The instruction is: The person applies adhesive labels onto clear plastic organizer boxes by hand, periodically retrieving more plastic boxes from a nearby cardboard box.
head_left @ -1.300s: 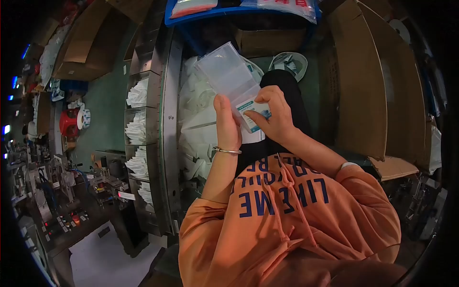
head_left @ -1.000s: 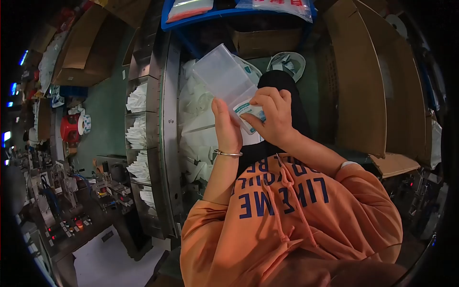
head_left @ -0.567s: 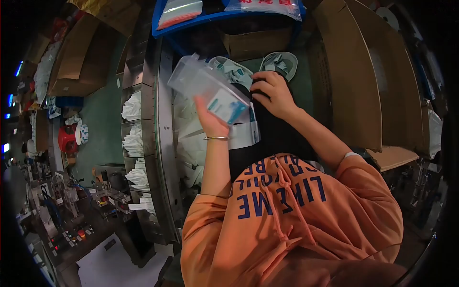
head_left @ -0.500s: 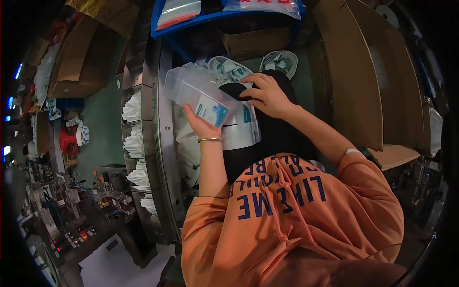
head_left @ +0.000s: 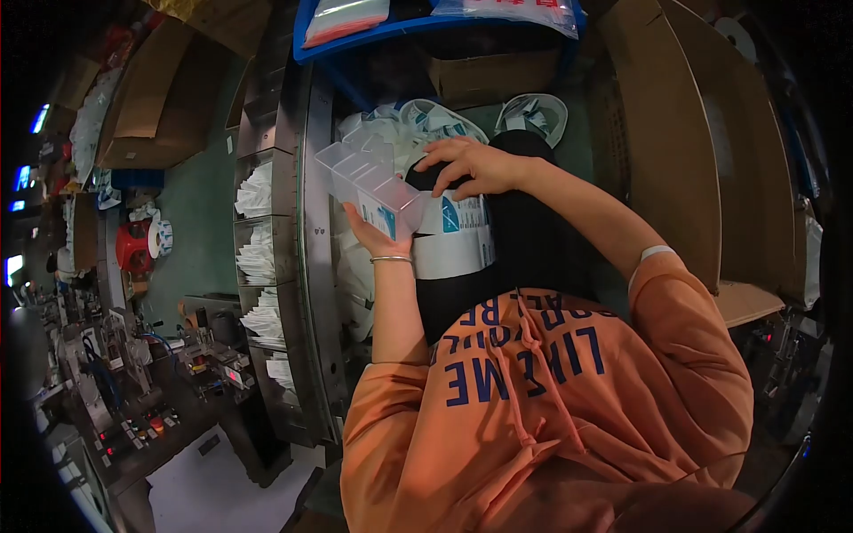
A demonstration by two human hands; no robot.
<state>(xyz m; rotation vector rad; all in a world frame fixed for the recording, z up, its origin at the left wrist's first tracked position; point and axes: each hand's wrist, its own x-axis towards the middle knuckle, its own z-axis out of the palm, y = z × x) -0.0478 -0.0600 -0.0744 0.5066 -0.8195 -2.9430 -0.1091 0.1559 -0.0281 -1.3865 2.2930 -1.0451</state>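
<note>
- Now a workshop is seen: a green floor [head_left: 200, 213], with a tall, creased cardboard box [head_left: 662, 133] stood to the right.
- Alongside, a metal rack [head_left: 315, 195] is filled with thin white packets [head_left: 258, 256], compartment by compartment.
- Across the black-clad lap [head_left: 542, 235], a broad, smooth white band [head_left: 453, 255] is laid in a curve.
- Just beside the band, a clear plastic box [head_left: 355, 173] is held aslant in the left hand [head_left: 382, 233], gripped at its lower end.
- Over the band, the right hand [head_left: 475, 169] is spread, fingers bent and apart; whether contact is made cannot be told.
- On the box, a small white-and-teal label [head_left: 382, 218] is shown.
</note>
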